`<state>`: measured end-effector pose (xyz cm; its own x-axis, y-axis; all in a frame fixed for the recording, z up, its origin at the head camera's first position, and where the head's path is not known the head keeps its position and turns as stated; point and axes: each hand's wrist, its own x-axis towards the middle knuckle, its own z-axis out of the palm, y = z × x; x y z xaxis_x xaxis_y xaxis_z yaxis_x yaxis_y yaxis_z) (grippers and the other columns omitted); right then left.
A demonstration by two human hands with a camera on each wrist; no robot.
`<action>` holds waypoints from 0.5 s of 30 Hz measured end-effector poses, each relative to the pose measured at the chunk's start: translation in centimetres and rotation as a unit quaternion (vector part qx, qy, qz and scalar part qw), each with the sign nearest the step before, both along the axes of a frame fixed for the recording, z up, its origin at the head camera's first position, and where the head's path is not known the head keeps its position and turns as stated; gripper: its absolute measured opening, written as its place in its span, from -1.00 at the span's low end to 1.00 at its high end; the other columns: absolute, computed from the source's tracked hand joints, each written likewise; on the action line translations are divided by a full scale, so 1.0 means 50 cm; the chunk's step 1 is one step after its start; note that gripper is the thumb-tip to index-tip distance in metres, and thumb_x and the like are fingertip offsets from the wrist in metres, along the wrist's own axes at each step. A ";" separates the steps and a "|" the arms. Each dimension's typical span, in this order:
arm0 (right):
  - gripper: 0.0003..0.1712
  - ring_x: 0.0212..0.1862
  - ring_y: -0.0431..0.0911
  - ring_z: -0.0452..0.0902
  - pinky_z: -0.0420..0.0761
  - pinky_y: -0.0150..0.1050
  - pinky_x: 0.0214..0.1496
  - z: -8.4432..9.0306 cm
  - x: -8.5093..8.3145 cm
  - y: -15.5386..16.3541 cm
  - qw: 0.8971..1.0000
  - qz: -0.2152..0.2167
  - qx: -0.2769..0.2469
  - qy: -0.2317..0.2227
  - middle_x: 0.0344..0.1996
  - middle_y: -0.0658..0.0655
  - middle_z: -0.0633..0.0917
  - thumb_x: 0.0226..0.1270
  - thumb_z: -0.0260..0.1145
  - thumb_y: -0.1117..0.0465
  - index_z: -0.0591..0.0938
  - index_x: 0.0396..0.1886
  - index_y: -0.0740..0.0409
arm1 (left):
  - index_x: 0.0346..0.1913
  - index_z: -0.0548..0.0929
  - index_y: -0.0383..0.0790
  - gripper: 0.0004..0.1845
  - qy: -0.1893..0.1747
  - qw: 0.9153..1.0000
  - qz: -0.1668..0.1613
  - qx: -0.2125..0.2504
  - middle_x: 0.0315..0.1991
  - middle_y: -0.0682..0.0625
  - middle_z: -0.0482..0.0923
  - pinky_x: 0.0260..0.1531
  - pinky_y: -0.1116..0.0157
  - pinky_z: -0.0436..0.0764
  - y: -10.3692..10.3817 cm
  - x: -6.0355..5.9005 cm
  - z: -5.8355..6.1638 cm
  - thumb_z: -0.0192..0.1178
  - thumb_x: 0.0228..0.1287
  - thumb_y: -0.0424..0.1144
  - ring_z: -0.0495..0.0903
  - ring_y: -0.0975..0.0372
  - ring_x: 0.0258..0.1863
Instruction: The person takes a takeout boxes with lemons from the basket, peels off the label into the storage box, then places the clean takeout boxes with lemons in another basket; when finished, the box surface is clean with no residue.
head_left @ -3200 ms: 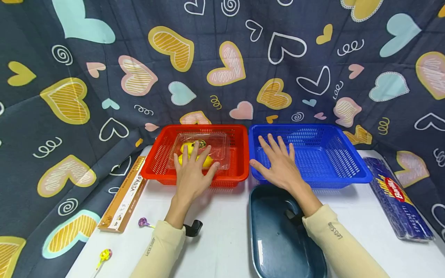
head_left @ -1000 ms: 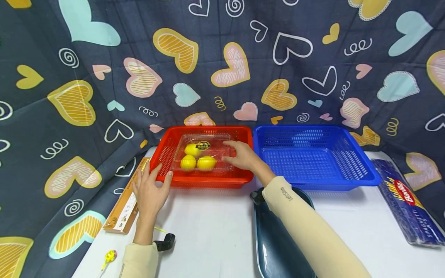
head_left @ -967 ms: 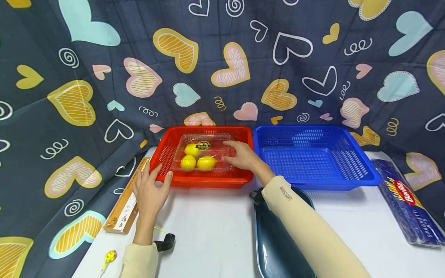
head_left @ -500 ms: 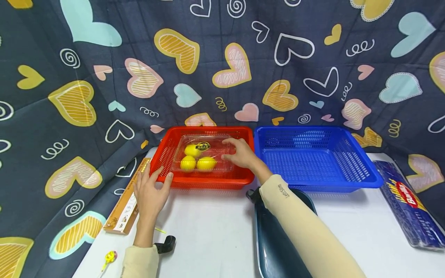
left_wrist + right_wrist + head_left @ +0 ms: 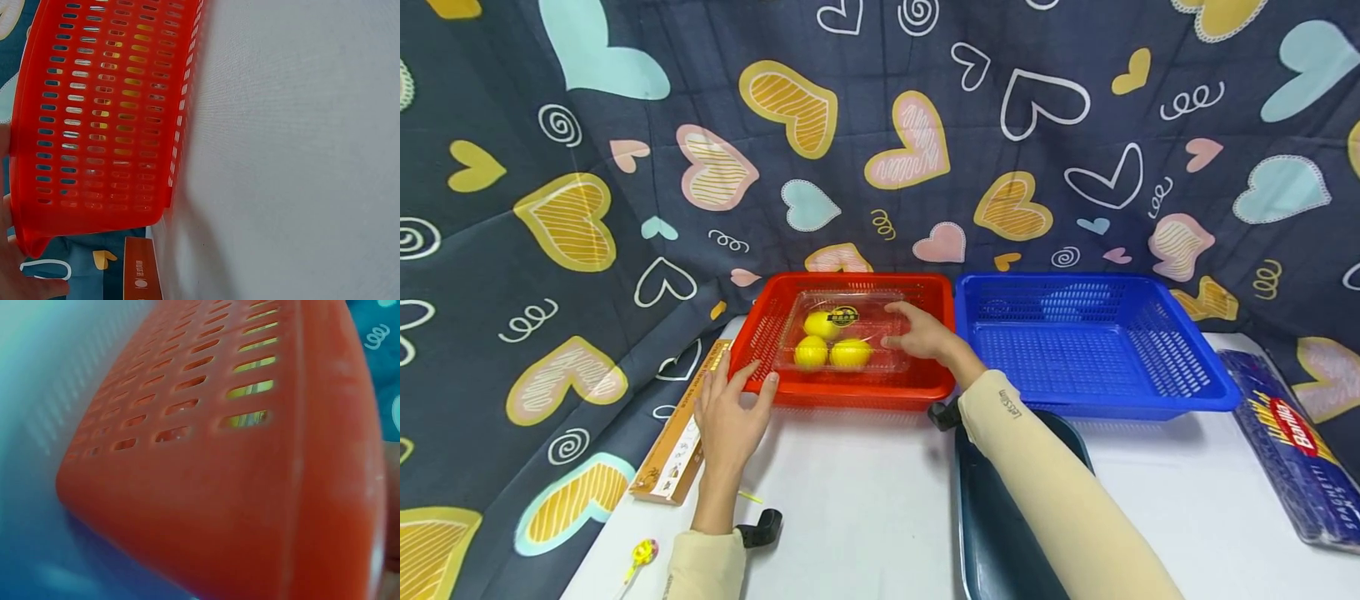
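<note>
A red basket (image 5: 850, 393) stands at the back of the white table (image 5: 865, 492). Inside it lies a clear plastic box (image 5: 838, 302) holding three lemons (image 5: 850, 353). My right hand (image 5: 919, 332) reaches into the basket and grips the box's right end, finger over the top and thumb on its side. With straight fingers, my left hand (image 5: 735, 400) touches the basket's front left corner. The left wrist view shows the basket's slotted wall (image 5: 106, 112) and the edge of that hand (image 5: 15, 275). Only the red wall (image 5: 219, 456) fills the right wrist view, blurred.
An empty blue basket (image 5: 1150, 407) stands right of the red one. A dark blue tray (image 5: 1000, 517) lies under my right forearm. A spaghetti packet (image 5: 1292, 433) lies far right, a pasta box (image 5: 677, 442) and a lollipop (image 5: 643, 552) at the left. Patterned cloth surrounds the table.
About three seconds ago my left hand lay on the clear box and my right in the blue basket. Now the left is at the red basket's corner, the right on the box.
</note>
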<state>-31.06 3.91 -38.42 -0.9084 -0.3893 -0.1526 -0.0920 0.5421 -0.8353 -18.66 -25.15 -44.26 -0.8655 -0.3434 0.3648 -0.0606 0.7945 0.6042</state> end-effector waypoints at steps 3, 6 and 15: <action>-0.26 0.44 0.17 0.36 0.42 0.11 0.49 0.000 0.000 0.000 1.000 -0.007 -0.017 -0.007 0.51 0.24 0.34 0.42 0.34 0.20 0.31 0.53 0.07 | 0.31 0.63 -0.09 -0.43 -0.003 1.000 0.001 -0.001 0.61 -0.14 0.15 0.44 -0.45 -0.08 0.001 0.001 0.000 0.18 0.37 0.15 0.06 -0.29 0.56; -0.27 0.10 0.15 0.61 0.68 0.00 0.22 -0.002 -0.002 0.002 0.998 -0.011 -0.055 -0.023 0.45 0.29 0.40 0.42 0.34 0.22 0.32 0.53 0.09 | 0.32 0.62 -0.09 -0.42 -0.007 1.000 -0.001 -0.001 0.61 -0.14 0.15 0.44 -0.45 -0.08 0.001 0.001 0.002 0.17 0.38 0.15 0.06 -0.28 0.56; -0.26 -0.13 0.12 0.67 0.77 -0.11 0.03 -0.003 -0.007 0.009 0.992 -0.004 -0.113 -0.054 0.24 0.34 0.47 0.37 0.40 0.22 0.36 0.51 0.06 | 0.30 0.63 -0.10 -0.42 -0.010 1.000 -0.002 -0.002 0.61 -0.14 0.15 0.43 -0.46 -0.05 0.001 0.000 0.003 0.17 0.38 0.17 0.07 -0.28 0.56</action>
<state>-31.40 4.38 -38.58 -0.8941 -0.4186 -0.1591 0.0084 0.3395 -0.9406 -18.64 -25.10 -44.09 -0.8742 -0.3382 0.3486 -0.0691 0.7970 0.6000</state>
